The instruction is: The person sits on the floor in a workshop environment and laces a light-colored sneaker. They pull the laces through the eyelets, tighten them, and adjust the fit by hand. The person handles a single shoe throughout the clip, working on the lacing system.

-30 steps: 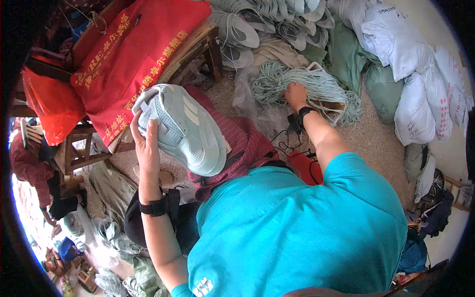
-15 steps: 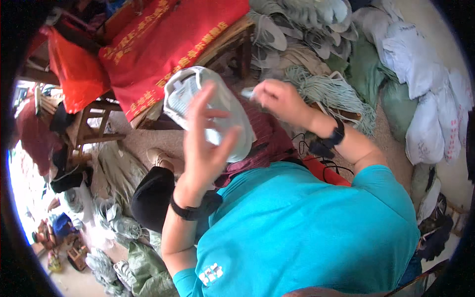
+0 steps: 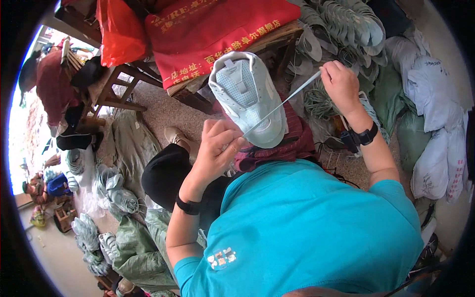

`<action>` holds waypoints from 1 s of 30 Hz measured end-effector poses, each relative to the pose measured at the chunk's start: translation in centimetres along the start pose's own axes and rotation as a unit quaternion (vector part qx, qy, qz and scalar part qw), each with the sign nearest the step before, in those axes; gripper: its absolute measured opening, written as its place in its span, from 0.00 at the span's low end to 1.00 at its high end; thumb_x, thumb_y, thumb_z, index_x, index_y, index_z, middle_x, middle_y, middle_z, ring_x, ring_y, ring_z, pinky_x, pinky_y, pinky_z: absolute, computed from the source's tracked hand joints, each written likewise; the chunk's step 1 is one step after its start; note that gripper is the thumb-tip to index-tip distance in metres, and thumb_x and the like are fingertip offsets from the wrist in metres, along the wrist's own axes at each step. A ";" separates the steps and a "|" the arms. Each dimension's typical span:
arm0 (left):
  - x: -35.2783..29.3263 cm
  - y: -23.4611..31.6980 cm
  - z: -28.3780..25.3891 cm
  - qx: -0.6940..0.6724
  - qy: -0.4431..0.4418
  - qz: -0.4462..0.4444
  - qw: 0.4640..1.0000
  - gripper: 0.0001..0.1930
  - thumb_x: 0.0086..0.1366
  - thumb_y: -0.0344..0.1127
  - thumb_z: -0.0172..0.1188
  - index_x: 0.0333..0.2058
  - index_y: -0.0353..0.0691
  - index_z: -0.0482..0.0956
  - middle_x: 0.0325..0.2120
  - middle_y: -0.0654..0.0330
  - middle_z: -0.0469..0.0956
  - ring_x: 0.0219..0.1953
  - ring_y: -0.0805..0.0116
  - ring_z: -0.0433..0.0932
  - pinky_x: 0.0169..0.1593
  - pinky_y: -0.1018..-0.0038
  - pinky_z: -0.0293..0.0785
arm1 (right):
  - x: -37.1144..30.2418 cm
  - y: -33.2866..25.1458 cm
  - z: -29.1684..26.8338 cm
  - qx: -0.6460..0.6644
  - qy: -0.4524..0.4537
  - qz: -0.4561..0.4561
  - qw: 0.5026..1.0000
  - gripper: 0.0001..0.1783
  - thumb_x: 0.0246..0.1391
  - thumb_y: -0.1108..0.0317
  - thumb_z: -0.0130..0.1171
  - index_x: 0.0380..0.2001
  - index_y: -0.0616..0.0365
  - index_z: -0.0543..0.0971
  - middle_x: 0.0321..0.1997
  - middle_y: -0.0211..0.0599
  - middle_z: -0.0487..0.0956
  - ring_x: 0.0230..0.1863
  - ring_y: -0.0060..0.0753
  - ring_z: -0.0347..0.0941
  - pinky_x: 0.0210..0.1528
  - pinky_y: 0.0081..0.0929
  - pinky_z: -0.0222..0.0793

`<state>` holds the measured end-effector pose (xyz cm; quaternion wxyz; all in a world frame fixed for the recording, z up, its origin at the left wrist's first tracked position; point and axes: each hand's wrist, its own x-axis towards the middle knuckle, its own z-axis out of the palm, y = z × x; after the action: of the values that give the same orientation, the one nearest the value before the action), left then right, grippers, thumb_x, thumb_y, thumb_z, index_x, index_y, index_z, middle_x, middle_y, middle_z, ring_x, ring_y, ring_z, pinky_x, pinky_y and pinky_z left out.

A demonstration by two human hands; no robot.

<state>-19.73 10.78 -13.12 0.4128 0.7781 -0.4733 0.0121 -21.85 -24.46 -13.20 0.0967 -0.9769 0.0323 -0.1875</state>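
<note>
The pale shoe (image 3: 252, 101) lies on maroon cloth (image 3: 297, 129) in front of the teal shirt (image 3: 307, 222), its opening facing away from the shirt and its toe toward it. A pale lace (image 3: 303, 87) runs taut on a slant across the shoe's toe end; whether it touches the shoe I cannot tell. Just left of the shoe's toe, the left hand (image 3: 217, 146) has its grip closed, fingers curled around the lace. Right of the shoe and apart from it, the right hand (image 3: 341, 86) has its grip pinched on the lace's other end. Beyond the shoe stands a wooden desk (image 3: 190, 96) under a red cloth (image 3: 213, 29). Well right of the shoe are white sacks (image 3: 430, 163).
</note>
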 end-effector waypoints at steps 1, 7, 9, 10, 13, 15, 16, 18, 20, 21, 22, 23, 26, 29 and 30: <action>0.0 0.4 0.2 -0.055 0.001 -0.040 0.998 0.08 0.70 0.32 0.53 0.37 0.34 0.79 0.28 0.64 0.73 0.26 0.79 0.68 0.31 0.80 0.67 | 0.2 -0.2 -0.5 -0.091 -0.017 -0.027 0.995 0.02 0.51 0.72 0.58 0.29 0.57 0.78 0.36 0.37 0.78 0.41 0.44 0.73 0.40 0.39 0.69; 3.3 3.9 2.6 -0.282 -0.030 -0.272 0.920 0.10 0.69 0.35 0.54 0.34 0.34 0.77 0.17 0.65 0.70 0.21 0.78 0.69 0.25 0.76 0.66 | -0.9 -9.5 -1.0 0.564 -0.196 -0.074 0.799 0.20 0.54 0.81 0.42 0.50 0.63 0.71 0.49 0.43 0.74 0.54 0.37 0.71 0.57 0.31 0.65; 4.4 4.0 2.2 -0.300 -0.073 -0.319 0.896 0.12 0.70 0.37 0.53 0.31 0.34 0.76 0.17 0.65 0.71 0.21 0.79 0.69 0.24 0.75 0.66 | -1.5 -10.8 -1.0 0.549 -0.230 -0.104 0.797 0.19 0.55 0.77 0.44 0.51 0.63 0.71 0.46 0.45 0.76 0.52 0.38 0.73 0.55 0.32 0.67; 4.1 3.7 2.2 -0.299 -0.074 -0.326 0.894 0.13 0.71 0.38 0.52 0.32 0.34 0.76 0.18 0.66 0.72 0.22 0.80 0.69 0.24 0.77 0.66 | -1.5 -11.0 -1.1 0.540 -0.244 -0.092 0.800 0.18 0.56 0.75 0.47 0.50 0.62 0.73 0.44 0.45 0.77 0.50 0.39 0.74 0.53 0.32 0.68; 2.5 2.5 2.8 -0.326 -0.049 -0.335 0.883 0.14 0.71 0.39 0.52 0.33 0.34 0.78 0.20 0.67 0.73 0.24 0.81 0.70 0.26 0.80 0.67 | 0.0 -10.5 -1.9 0.376 -0.319 -0.150 0.857 0.13 0.58 0.72 0.50 0.45 0.63 0.76 0.41 0.37 0.77 0.45 0.29 0.72 0.50 0.32 0.68; 1.5 2.4 3.5 -0.379 0.004 -0.317 0.869 0.14 0.71 0.40 0.53 0.33 0.33 0.78 0.21 0.65 0.74 0.25 0.78 0.72 0.29 0.77 0.70 | 0.2 -10.4 -1.4 0.352 -0.278 -0.197 0.872 0.09 0.57 0.70 0.55 0.39 0.62 0.77 0.37 0.35 0.76 0.42 0.26 0.72 0.45 0.29 0.68; 1.4 2.3 3.5 -0.369 -0.002 -0.322 0.872 0.15 0.71 0.40 0.53 0.34 0.33 0.78 0.22 0.64 0.75 0.26 0.78 0.72 0.30 0.78 0.70 | 0.0 -10.5 -1.2 0.338 -0.258 -0.218 0.878 0.08 0.57 0.69 0.57 0.37 0.62 0.78 0.35 0.34 0.76 0.40 0.25 0.72 0.43 0.28 0.69; 1.5 1.9 3.3 -0.347 -0.014 -0.332 0.877 0.15 0.71 0.40 0.53 0.35 0.33 0.78 0.24 0.64 0.76 0.28 0.78 0.73 0.33 0.78 0.71 | -0.6 -10.8 -0.6 0.428 -0.275 -0.147 0.848 0.06 0.56 0.71 0.58 0.35 0.62 0.78 0.35 0.33 0.75 0.37 0.23 0.72 0.41 0.24 0.68; 1.5 1.5 3.2 -0.338 -0.004 -0.325 0.883 0.12 0.70 0.38 0.54 0.35 0.33 0.78 0.25 0.64 0.76 0.28 0.78 0.73 0.33 0.78 0.71 | -0.8 -10.8 -0.2 0.485 -0.281 -0.106 0.821 0.04 0.56 0.72 0.58 0.34 0.62 0.77 0.35 0.33 0.75 0.36 0.22 0.71 0.39 0.22 0.68; 1.4 1.4 3.4 -0.332 0.014 -0.309 0.891 0.12 0.70 0.37 0.54 0.35 0.33 0.78 0.25 0.64 0.75 0.28 0.79 0.72 0.32 0.78 0.71 | -0.7 -10.7 0.1 0.499 -0.281 -0.103 0.813 0.04 0.56 0.72 0.58 0.34 0.62 0.77 0.35 0.33 0.75 0.35 0.22 0.71 0.38 0.21 0.68; 1.4 1.2 3.5 -0.326 0.033 -0.293 0.898 0.11 0.70 0.36 0.55 0.36 0.33 0.78 0.26 0.64 0.75 0.28 0.79 0.72 0.32 0.78 0.70 | -0.5 -10.6 0.3 0.512 -0.281 -0.100 0.806 0.04 0.56 0.73 0.58 0.33 0.61 0.77 0.35 0.33 0.75 0.35 0.21 0.71 0.37 0.21 0.68; 1.3 0.9 3.8 -0.319 0.062 -0.283 0.902 0.10 0.69 0.35 0.55 0.37 0.33 0.79 0.26 0.64 0.75 0.28 0.79 0.71 0.32 0.78 0.70 | -0.2 -10.2 0.6 0.488 -0.267 -0.111 0.824 0.04 0.56 0.72 0.58 0.33 0.62 0.77 0.35 0.33 0.75 0.35 0.21 0.71 0.37 0.21 0.69; 1.2 -0.1 4.2 -0.269 0.119 -0.256 0.921 0.08 0.68 0.32 0.56 0.41 0.34 0.79 0.28 0.65 0.73 0.29 0.79 0.70 0.33 0.79 0.69 | 0.6 -9.0 1.7 0.435 -0.205 -0.118 0.869 0.05 0.56 0.72 0.58 0.34 0.62 0.76 0.34 0.33 0.75 0.36 0.22 0.72 0.38 0.22 0.69; 1.7 -0.7 3.9 -0.180 0.115 -0.236 0.948 0.09 0.66 0.29 0.57 0.44 0.36 0.79 0.30 0.65 0.71 0.30 0.77 0.70 0.34 0.79 0.69 | 0.8 -8.5 2.6 0.422 -0.146 -0.097 0.889 0.04 0.54 0.75 0.60 0.34 0.62 0.76 0.33 0.33 0.73 0.33 0.24 0.72 0.35 0.22 0.69; 1.8 -0.7 3.8 -0.157 0.109 -0.234 0.953 0.10 0.65 0.28 0.57 0.44 0.38 0.79 0.30 0.62 0.72 0.30 0.74 0.72 0.34 0.78 0.70 | 0.6 -8.6 2.7 0.416 -0.148 -0.104 0.891 0.04 0.54 0.75 0.60 0.33 0.62 0.76 0.33 0.34 0.73 0.33 0.24 0.72 0.35 0.22 0.69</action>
<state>-19.68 7.14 -15.35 0.5697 0.7866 -0.2259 -0.0749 -20.05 -15.59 -13.67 0.4783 -0.8613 -0.1653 -0.0461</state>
